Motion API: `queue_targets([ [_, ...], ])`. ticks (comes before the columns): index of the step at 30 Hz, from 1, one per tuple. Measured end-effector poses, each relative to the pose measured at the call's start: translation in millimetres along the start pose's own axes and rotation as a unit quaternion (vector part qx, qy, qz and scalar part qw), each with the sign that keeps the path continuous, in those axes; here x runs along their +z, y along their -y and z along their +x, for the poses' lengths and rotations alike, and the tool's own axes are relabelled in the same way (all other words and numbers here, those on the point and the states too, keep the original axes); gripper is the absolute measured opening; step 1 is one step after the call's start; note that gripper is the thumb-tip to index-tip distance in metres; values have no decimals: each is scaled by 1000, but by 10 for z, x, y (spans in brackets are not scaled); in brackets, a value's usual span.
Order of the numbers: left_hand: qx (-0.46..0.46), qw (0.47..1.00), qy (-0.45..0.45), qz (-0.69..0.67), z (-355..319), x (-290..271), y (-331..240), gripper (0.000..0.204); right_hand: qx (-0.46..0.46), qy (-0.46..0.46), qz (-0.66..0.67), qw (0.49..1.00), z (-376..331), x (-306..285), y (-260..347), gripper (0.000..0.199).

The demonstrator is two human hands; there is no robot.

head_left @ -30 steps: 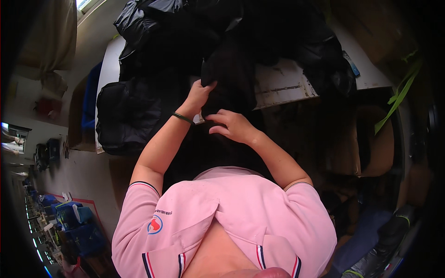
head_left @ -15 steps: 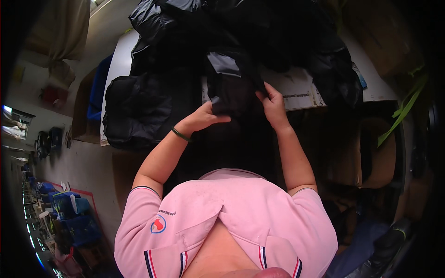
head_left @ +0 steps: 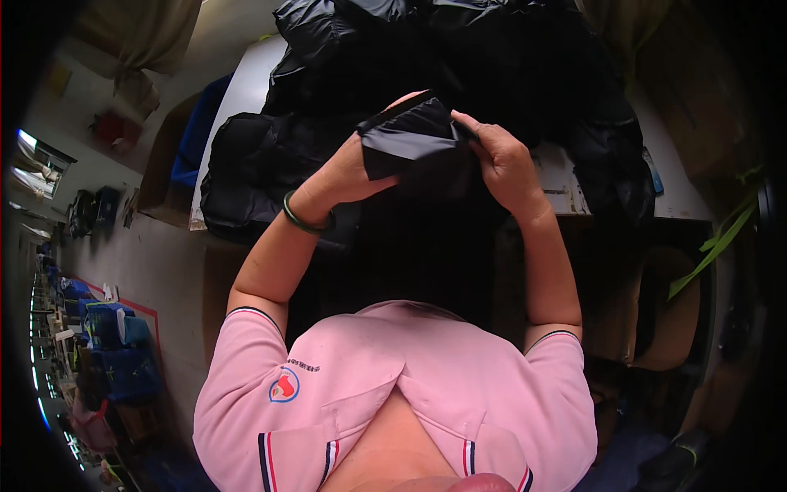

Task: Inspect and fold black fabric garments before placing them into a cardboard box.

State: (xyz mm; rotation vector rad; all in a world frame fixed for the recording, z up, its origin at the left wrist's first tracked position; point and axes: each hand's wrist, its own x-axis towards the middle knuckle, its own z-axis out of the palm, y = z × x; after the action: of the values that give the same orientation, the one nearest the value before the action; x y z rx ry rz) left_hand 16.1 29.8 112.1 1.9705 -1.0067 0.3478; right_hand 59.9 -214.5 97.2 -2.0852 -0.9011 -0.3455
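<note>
At the edge of a white flat-topped table [head_left: 248, 94], I see a glossy black piece of pliable sheet [head_left: 418, 148] held up, the left hand [head_left: 348, 174] gripping one side, the right hand [head_left: 504, 160] pinching the other.

The scene is dim, with glare on the black material [head_left: 416, 144] and dark, bending fisheye edges

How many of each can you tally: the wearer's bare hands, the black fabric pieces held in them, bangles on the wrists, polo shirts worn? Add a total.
Bare hands, left hand and right hand: 2
Held black fabric piece: 1
Dark green bangle: 1
Pink polo shirt: 1
Total: 5
</note>
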Motion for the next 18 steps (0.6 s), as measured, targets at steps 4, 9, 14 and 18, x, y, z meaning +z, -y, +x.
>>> queue_targets([
  [4,-125,971,-147,-144,-33,267,109,24,-35,-197,-242,949,-60,222,116,38],
  [9,-156,893,-252,-338,-8,423,183,17,141,-122,57,981,-568,585,280,94],
  [14,-189,841,-289,-417,-91,792,217,15,141,-102,222,959,-676,1177,140,64],
  [18,-225,846,-266,-404,-128,591,153,19,173,-77,317,929,-644,987,49,23],
])
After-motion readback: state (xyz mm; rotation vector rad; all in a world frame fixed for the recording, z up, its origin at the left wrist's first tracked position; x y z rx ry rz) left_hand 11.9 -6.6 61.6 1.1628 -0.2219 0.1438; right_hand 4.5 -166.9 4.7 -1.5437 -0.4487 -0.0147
